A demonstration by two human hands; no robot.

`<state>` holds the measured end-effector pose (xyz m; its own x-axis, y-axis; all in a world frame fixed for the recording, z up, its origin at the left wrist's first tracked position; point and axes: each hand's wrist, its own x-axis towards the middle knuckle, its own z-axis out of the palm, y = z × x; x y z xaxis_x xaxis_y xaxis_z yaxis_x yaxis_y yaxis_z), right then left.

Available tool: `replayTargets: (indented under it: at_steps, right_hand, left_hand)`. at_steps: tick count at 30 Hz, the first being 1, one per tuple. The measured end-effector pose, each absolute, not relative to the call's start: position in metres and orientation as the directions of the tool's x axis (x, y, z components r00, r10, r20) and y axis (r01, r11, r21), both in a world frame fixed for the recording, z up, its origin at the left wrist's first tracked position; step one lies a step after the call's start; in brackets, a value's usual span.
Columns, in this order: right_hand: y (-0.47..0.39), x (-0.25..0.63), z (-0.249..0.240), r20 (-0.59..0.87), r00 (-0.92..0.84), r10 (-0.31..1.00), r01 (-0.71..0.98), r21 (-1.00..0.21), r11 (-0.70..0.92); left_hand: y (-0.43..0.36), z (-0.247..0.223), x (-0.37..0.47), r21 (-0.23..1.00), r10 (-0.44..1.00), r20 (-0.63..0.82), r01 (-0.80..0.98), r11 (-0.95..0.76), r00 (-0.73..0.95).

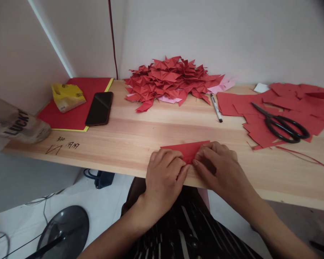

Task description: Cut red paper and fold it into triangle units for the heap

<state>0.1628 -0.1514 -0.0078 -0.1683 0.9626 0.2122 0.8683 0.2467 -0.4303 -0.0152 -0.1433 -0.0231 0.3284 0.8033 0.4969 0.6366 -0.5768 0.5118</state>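
Note:
A folded piece of red paper [188, 149] lies at the front edge of the wooden table, its long straight side facing the wall. My left hand [166, 172] presses on its left part with curled fingers. On the right part, my right hand [220, 163] pinches the paper between thumb and fingers. Behind them rises a big heap of folded red paper pieces [167, 79], with a few pink ones at its edges. Black-handled scissors [282, 124] rest on flat red paper sheets [296, 104] at the right.
A marker [216, 108] lies between the heap and the sheets. At the left are a phone [99, 108], a yellow packet [68, 97] on red and yellow sheets [97, 84], and a plastic cup [19, 120]. A round black base [67, 230] stands on the floor.

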Motion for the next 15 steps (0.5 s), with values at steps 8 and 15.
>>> replayTargets:
  at_steps: [8,15]
  right_hand:
    - [-0.144,0.164,0.002,0.109,-0.213,0.971,0.863,-0.445,0.239]
    - [-0.144,0.165,0.004,0.105,-0.200,0.974,0.850,-0.476,0.226]
  left_hand:
    - [-0.143,-0.025,-0.017,0.455,0.753,0.538,0.622,-0.637,0.378]
    - [-0.143,-0.026,-0.018,0.353,0.672,0.614,0.617,-0.703,0.415]
